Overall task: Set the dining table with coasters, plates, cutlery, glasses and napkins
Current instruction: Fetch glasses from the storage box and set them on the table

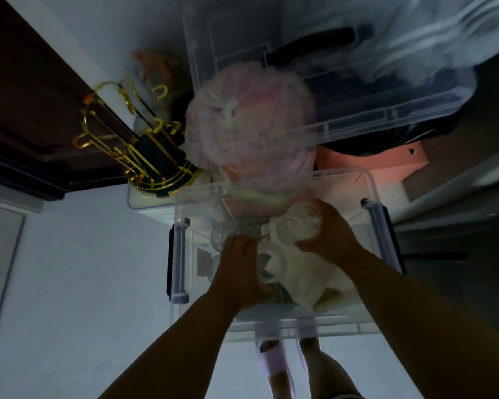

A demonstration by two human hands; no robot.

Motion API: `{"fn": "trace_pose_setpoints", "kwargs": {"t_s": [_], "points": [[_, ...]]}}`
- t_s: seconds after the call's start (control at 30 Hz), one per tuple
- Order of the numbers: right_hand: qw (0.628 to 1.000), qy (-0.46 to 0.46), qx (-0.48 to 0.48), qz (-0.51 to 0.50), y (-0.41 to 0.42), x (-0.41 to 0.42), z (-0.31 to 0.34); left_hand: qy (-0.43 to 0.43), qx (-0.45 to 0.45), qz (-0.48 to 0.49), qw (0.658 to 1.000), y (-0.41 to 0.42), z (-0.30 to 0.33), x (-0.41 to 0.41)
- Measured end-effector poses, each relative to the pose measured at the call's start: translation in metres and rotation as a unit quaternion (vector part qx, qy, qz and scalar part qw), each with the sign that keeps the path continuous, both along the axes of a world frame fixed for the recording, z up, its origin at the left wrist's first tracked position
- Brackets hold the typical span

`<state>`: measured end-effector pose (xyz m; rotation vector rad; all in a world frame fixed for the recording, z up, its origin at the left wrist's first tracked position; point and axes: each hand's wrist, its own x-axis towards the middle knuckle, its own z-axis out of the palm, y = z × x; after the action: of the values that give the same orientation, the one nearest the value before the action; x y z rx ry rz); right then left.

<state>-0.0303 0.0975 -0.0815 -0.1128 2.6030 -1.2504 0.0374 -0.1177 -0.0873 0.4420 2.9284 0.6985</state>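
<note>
I look straight down into a clear plastic storage box (370,194) on the floor. My right hand (330,233) grips a clear drinking glass (298,224) lying on its side over a crumpled cream cloth (303,272). My left hand (242,269) reaches into the box, its fingers curled round another clear glass (224,236) whose ribbed base shows at its fingertips. More glassware lies dimly under the left hand. The light is low and the picture is blurred.
A pink bundle in a tied translucent bag (248,119) sits at the box's far side. A gold wire rack (139,145) stands to the left by a dark door. A larger clear bin (323,82) lies beyond. My slippered feet (274,361) stand at the near edge.
</note>
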Motion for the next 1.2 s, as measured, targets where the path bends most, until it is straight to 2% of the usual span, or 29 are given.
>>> {"fn": "trace_pose_setpoints", "kwargs": {"t_s": [0.1, 0.2, 0.3, 0.43, 0.5, 0.7, 0.83, 1.07, 1.2], "points": [[0.998, 0.003, -0.051, -0.038, 0.005, 0.012, 0.034, 0.005, 0.02, 0.041, 0.999, 0.0, 0.025, 0.0], [0.992, 0.027, -0.101, -0.075, 0.01, 0.027, 0.071, -0.02, 0.097, 0.075, 0.992, 0.0, 0.06, -0.005], [0.986, 0.061, -0.116, -0.103, 0.02, 0.046, 0.111, 0.013, 0.148, 0.085, 0.985, 0.011, 0.108, -0.012], [0.974, 0.119, -0.121, -0.153, 0.043, 0.07, 0.167, 0.08, 0.168, 0.04, 0.982, 0.04, 0.17, -0.024], [0.959, 0.162, -0.113, -0.204, 0.06, 0.085, 0.194, 0.079, 0.206, 0.019, 0.975, 0.062, 0.198, -0.028], [0.901, 0.273, -0.091, -0.326, 0.132, 0.149, 0.262, 0.068, 0.336, -0.041, 0.938, 0.161, 0.268, -0.013], [0.846, 0.33, -0.053, -0.415, 0.186, 0.207, 0.296, 0.064, 0.386, -0.126, 0.912, 0.24, 0.3, 0.007], [0.737, 0.365, 0.018, -0.569, 0.28, 0.319, 0.329, 0.022, 0.404, -0.275, 0.872, 0.39, 0.338, 0.066], [0.698, 0.351, 0.041, -0.622, 0.343, 0.38, 0.335, 0.005, 0.379, -0.321, 0.868, 0.479, 0.344, 0.108]]}}
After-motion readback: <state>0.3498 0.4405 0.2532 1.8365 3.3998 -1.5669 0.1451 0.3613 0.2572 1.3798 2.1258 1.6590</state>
